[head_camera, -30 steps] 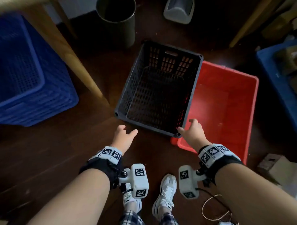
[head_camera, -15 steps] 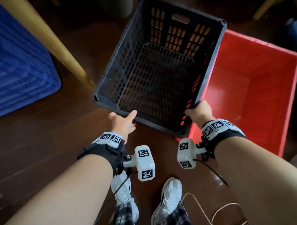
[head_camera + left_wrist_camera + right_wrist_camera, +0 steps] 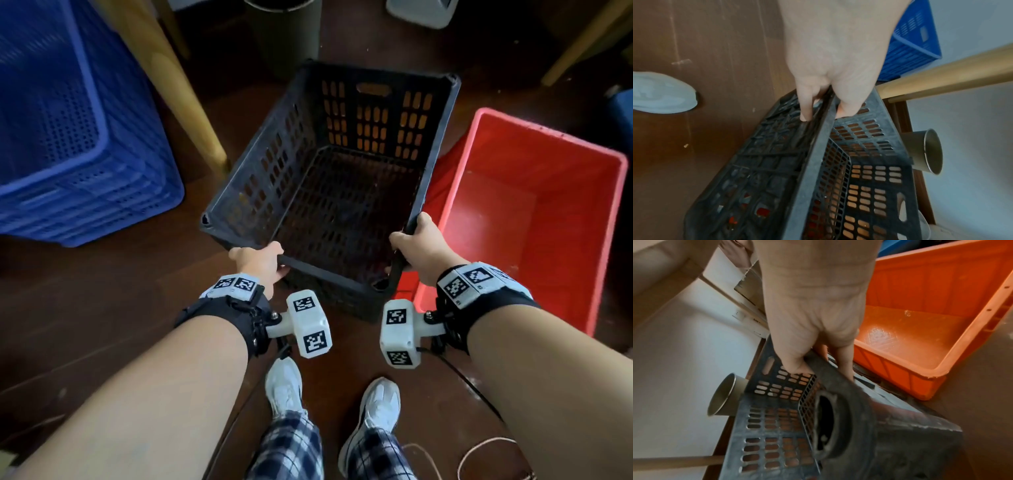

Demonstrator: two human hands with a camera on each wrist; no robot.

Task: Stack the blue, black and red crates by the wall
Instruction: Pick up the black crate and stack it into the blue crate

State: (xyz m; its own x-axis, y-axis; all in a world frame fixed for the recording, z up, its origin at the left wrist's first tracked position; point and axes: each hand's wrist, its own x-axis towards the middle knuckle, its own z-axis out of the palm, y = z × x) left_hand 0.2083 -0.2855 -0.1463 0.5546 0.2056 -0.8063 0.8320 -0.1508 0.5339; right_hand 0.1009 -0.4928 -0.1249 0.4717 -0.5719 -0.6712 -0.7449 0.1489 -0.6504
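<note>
Since a second ago both hands, left hand and right hand, now grip the perforated black crate rim.

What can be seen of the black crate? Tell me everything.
The black crate is an open-topped rectangular box of what looks like dark plastic. Its walls and floor are pierced with slots, the far wall has a handle cut-out, and it appears empty. The left hand grips the near rim; the right hand grips the rim at the near right corner. It sits beside the red crate, with the blue crate to its left.
</note>
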